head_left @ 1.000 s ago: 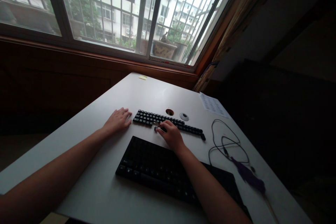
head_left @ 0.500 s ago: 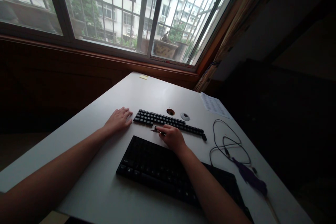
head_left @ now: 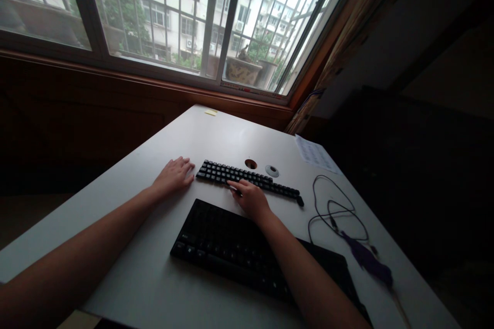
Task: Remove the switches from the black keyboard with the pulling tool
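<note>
Rows of black keycaps (head_left: 216, 169) are lined up on the white table, beyond a black keyboard (head_left: 216, 236). At the near edge of these rows is my right hand (head_left: 251, 199), its index fingertip touching a keycap. The other fingers are curled around a slim dark tool (head_left: 236, 190), mostly hidden, so its kind is unclear. My left hand (head_left: 175, 175) lies flat on the table just left of the rows, fingers spread, holding nothing. My right forearm crosses over the keyboard, whose upper part is too dark to make out.
Behind the rows are a round hole (head_left: 250, 164) in the table and a grey ring-shaped cover (head_left: 272, 170). To the right lie a looped black cable (head_left: 328, 204), a purple duster-like object (head_left: 366, 259) and paper sheets (head_left: 316, 154). A yellow note (head_left: 211, 112) is near the far edge.
My right hand has moved slightly forward, bringing the index fingertip to the near keycap row. A dark keycap-sized piece at that fingertip now sits against the row. My left hand stays put.
</note>
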A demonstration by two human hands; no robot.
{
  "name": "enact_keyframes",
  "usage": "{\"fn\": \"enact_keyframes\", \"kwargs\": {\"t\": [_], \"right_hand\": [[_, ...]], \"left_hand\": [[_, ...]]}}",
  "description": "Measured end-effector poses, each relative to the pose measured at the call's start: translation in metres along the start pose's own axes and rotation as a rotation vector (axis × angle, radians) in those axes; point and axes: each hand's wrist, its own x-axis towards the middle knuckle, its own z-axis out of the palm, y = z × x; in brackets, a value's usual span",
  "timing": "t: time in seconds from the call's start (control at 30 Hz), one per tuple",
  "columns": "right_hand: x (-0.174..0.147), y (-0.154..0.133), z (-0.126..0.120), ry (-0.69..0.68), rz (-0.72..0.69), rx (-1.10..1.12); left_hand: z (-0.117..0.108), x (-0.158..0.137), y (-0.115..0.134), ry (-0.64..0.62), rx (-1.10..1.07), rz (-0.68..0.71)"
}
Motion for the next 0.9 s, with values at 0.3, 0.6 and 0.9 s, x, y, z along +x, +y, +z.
{"fn": "enact_keyframes", "kwargs": {"t": [0.3, 0.6, 0.9], "right_hand": [[-0.0006, 0.0012, 0.0016, 0.034, -0.004, 0.053], [-0.0013, 0.0019, 0.0016, 0.019, -0.005, 0.050], [-0.0014, 0.0016, 0.0018, -0.013, 0.010, -0.004]], "left_hand": [[-0.0032, -0.0008, 0.0027, -0.006, -0.004, -0.005], [-0.0021, -0.0013, 0.0025, 0.017, 0.000, -0.002], [-0.0027, -0.0012, 0.0024, 0.019, -0.018, 0.005]]}}
